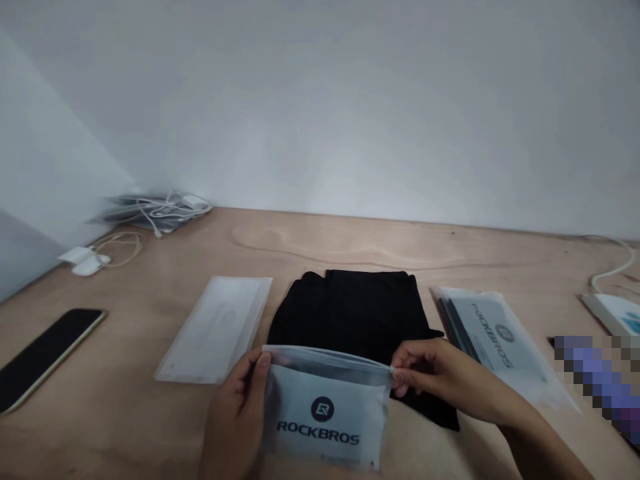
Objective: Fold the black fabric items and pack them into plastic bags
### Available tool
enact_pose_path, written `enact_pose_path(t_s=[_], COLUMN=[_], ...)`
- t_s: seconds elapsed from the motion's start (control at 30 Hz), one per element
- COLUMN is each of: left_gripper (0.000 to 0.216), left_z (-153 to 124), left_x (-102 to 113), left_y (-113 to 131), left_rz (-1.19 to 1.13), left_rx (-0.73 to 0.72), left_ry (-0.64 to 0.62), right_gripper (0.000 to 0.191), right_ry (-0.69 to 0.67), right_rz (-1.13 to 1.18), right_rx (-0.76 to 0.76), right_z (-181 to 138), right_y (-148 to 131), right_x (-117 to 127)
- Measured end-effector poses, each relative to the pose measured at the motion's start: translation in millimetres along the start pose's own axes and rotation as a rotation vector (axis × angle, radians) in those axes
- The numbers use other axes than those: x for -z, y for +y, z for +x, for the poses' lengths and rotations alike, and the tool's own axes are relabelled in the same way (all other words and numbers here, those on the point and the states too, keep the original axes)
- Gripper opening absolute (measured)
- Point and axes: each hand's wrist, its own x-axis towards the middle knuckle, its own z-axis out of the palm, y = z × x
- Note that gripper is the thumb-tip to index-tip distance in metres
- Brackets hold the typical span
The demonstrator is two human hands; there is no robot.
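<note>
The left hand (235,417) and right hand (440,377) each pinch one printed pouch (325,417), over one black cloth (350,313), between one plain pouch (215,330) and one lettered pouch (500,340).

A black-screened phone (47,360) lies near the left edge of the table (110,427), and a translucent plastic sleeve (215,330) lies flat toward the table's middle. Printed plastic bags (495,340) sit in a stack right of centre on the table. At the table's far left corner are a bundle of white cables (160,210) and small white plugs (85,263) with a thin cord. A white box (613,313) with a white cord (613,263) sits at the table's right edge, beside a pixelated patch (597,387). A pale wall (320,107) rises behind the table.
</note>
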Motion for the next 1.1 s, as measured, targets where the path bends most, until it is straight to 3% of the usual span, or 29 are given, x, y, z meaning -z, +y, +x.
enact_pose_path(t_s=[0.23,0.4,0.5,0.63,0.7,0.8,0.87,0.93,1.0,1.03,1.1], left_gripper=[0.046,0.043,0.038,0.035,0.037,0.040,0.039,0.037,0.035,0.034,0.032], left_z=[3,-5,-12,-13,-8,0,5,6,5,4,3], left_x=[-1,-15,-23,-25,-23,-19,-19,-24,-32,-37,-46], left_y=[15,28,37,41,34,17,8,8,19,28,48], left_rz=[-0.037,-0.113,-0.118,-0.086,-0.056,0.015,0.066,0.145,0.231,0.255,0.250], left_rx=[-0.027,-0.082,-0.162,-0.192,-0.157,-0.116,-0.134,-0.254,-0.492,-0.632,-0.857], left_ry=[-0.063,-0.136,-0.229,-0.220,-0.166,-0.060,-0.021,0.054,0.129,0.110,-0.080], right_gripper=[0.038,0.026,0.030,0.014,0.023,0.042,0.044,0.040,0.040,0.040,0.038], right_ry=[0.054,-0.102,-0.170,-0.176,-0.129,0.060,0.157,0.178,0.175,0.180,0.201], right_rz=[0.075,-0.194,-0.300,-0.323,-0.154,0.126,0.181,0.172,0.174,0.188,0.218], right_rx=[0.124,0.261,0.272,0.252,0.213,0.111,0.042,-0.001,0.010,0.033,0.098], right_z=[4,12,22,28,26,20,17,15,16,16,17], right_y=[-2,-27,-41,-43,-34,-11,8,21,26,26,20], right_x=[3,-1,-13,-23,-20,-13,-13,-17,-25,-30,-37])
